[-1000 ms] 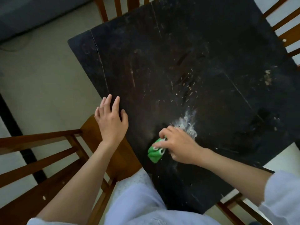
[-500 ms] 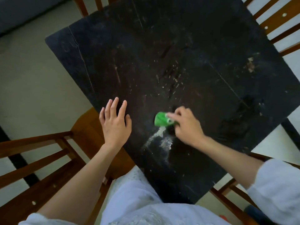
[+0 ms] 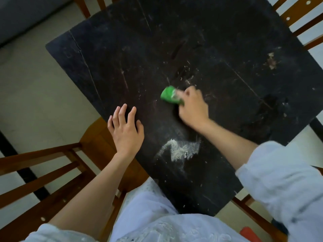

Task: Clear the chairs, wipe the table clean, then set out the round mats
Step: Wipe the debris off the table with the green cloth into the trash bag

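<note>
Nearest the viewer, at the worktop's (image 3: pixel 227 41) near corner, lies a smeared patch of pale powder (image 3: pixel 180 150), not yet cleared; loose flecks trail from it toward the worktop's edge. Just beyond and to the left, the left hand (image 3: pixel 126 127) rests flat on the dark surface at its edge, fingers straight and spread, holding nothing; it appears to brace the body. Farther in, near the worktop's middle, the right hand (image 3: pixel 192 108) grips a green wiping cloth (image 3: pixel 169 97), fingers curled over it and pressing it to the surface; motion blur on the hand and cloth suggests a stroke under way. Beyond the cloth, fine pale crumbs (image 3: pixel 187 76) are scattered; a lighter stain (image 3: pixel 271 61) shows toward the far right. Wooden chairs (image 3: pixel 52 172) stand at the left, right and far sides; what can be seen of their seats looks bare. No round mats are visible. Judged step: the wiping of the worktop, partly done. Next move, as a judgement: draw the cloth back through the crumbs and the powder patch, gathering rather than spreading them, with steady downward pressure.
</note>
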`<act>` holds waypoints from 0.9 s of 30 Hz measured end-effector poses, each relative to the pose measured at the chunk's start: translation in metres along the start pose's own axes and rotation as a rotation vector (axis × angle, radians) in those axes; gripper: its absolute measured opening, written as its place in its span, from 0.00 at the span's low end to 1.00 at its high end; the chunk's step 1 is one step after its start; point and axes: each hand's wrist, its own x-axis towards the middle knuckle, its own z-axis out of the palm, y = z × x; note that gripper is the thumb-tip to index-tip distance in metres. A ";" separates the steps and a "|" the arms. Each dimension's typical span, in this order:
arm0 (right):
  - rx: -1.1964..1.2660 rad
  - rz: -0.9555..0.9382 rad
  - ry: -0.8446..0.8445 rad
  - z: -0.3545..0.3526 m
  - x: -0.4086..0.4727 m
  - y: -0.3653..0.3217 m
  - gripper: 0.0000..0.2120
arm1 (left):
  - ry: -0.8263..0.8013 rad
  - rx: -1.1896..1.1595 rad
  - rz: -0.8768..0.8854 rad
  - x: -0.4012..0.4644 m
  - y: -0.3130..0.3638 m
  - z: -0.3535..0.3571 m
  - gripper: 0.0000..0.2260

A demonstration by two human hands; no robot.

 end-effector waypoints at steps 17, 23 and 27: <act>0.056 -0.428 -0.268 0.019 -0.093 -0.013 0.23 | -0.046 -0.003 0.048 0.000 -0.008 -0.007 0.19; 0.000 -0.083 0.063 -0.014 -0.031 0.028 0.22 | -0.064 0.017 0.056 -0.013 0.006 -0.003 0.19; -0.049 0.291 0.189 -0.025 -0.002 0.076 0.20 | -0.092 0.039 0.042 -0.021 0.012 0.001 0.20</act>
